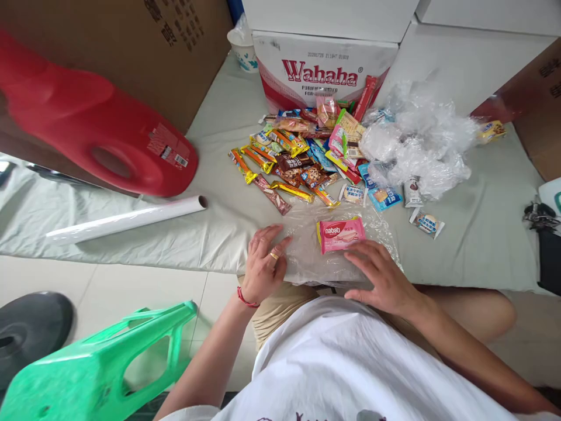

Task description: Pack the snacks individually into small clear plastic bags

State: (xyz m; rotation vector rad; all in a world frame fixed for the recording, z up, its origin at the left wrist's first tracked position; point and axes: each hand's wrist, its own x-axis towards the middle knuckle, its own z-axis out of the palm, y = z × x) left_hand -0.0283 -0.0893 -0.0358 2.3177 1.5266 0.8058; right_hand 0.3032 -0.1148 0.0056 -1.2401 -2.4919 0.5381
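Observation:
A pink nabati wafer pack [342, 234] lies on a sheet of clear plastic film [302, 257] near the table's front edge, with a bit of yellow wrapper showing at its left side. My right hand [379, 276] is open, fingers spread, its fingertips close to the pack's lower right corner. At the film's left edge rests my left hand [265, 260], its fingers loosely bent and apart, with no object visible in it. Behind the film spreads a pile of wrapped snacks [302, 166], with bars, biscuits and small packets in many colours.
Crumpled clear film bundles [425, 140] sit right of the pile. A white film roll [131, 219] and a large red jug [100, 123] are at left. A Wahaha carton [326, 70] and a paper cup [243, 49] stand behind. A green stool [100, 362] is below left.

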